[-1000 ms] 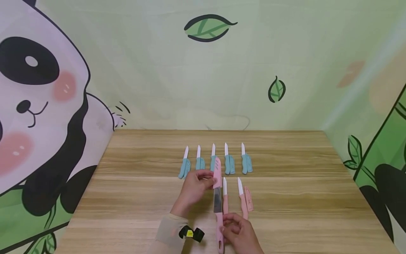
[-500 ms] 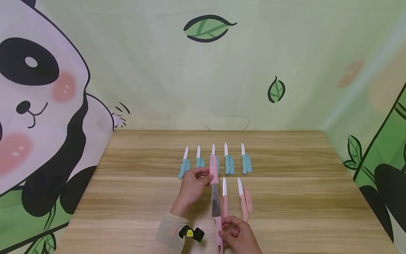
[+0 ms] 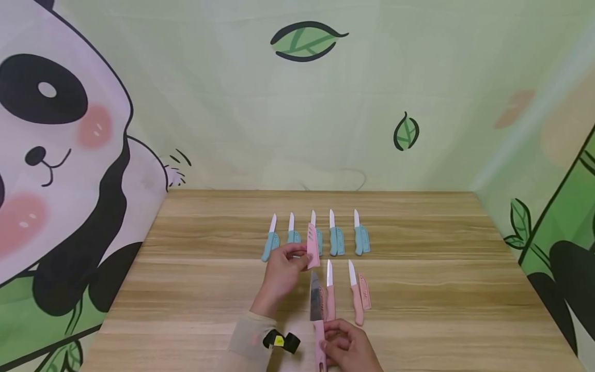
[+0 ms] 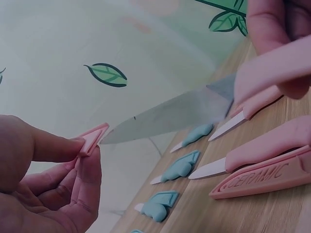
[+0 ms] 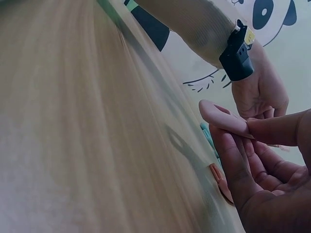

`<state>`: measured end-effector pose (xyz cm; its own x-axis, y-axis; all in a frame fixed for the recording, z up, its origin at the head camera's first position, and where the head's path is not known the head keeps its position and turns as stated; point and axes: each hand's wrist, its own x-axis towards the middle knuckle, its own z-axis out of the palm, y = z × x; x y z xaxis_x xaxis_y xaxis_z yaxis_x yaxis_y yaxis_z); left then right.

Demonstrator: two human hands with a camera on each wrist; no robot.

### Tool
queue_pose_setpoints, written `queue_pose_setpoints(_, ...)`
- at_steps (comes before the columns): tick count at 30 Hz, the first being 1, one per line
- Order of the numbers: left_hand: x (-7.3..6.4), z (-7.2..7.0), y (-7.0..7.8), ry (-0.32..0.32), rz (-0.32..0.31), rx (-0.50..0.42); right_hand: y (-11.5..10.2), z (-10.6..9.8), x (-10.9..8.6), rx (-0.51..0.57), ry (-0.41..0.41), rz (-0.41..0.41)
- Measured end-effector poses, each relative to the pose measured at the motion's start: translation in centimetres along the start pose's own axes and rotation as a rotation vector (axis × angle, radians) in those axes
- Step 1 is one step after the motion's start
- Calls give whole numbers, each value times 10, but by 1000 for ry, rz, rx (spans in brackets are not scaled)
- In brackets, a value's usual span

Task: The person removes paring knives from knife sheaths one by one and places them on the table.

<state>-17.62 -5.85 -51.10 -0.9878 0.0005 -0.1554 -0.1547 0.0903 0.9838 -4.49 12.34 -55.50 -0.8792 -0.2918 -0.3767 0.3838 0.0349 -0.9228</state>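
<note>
My left hand [image 3: 282, 276] pinches a pink knife sheath [image 3: 313, 246] between thumb and fingers. In my right hand [image 3: 349, 345] is the pink handle of a larger kitchen knife [image 3: 316, 296], its grey blade pointing away from me. In the left wrist view the blade tip lies right at the mouth of the sheath, with nearly the whole blade bare. Two small pink paring knives [image 3: 330, 294] with white blades lie just right of the large knife. Beside the right one of them rests its pink sheath [image 3: 364, 292]; another pink sheath [image 4: 262, 180] is partly hidden behind the large blade in the head view.
Farther back is a row of several small blue-handled paring knives [image 3: 358, 240], each with a blue sheath [image 3: 365, 239] beside it. All lie on a wooden table [image 3: 432, 289]. A printed cloth with a panda and leaves stands behind the table.
The large knife's blade has come out of the sheath. My right hand has drawn the handle slightly toward me, while the left hand with the sheath has shifted a little left and away.
</note>
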Motion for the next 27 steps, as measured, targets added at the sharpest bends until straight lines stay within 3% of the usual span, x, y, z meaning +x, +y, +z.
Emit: queue_pose_setpoints(27,-1,0,-1,-24,6,-4,-1,0,0,18,3,-5)
